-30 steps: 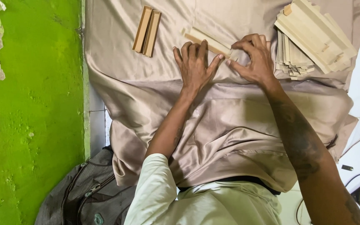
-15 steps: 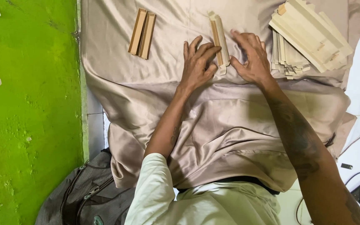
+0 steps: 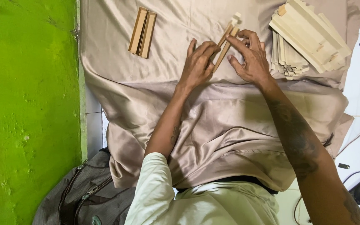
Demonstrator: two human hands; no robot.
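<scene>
Looking down from the head camera, two bare arms reach forward over a shiny beige cloth (image 3: 230, 125) that covers the work surface and falls in folds toward the person's lap. The left hand (image 3: 198, 66) rests palm down on the cloth, its fingers bent and closed against the lower end of a folded cardboard strip (image 3: 226, 41). The right hand (image 3: 251, 58) meets it from the other side, thumb and fingertips pinching the same strip. This pale, narrow strip lies between the two hands and tilts up and away from the person, its far end poking out past the fingers.

Well apart, to the left on the cloth, two tan folded strips (image 3: 142, 32) lie touching side by side. Near the right hand, at the cloth's right edge, sits a stack of flat cream cardboard pieces (image 3: 309, 39), fanned unevenly.

A bright green wall (image 3: 26, 125) fills the left side. A grey bag (image 3: 84, 196) lies at the bottom left, beside the person's pale sleeve (image 3: 155, 191).
</scene>
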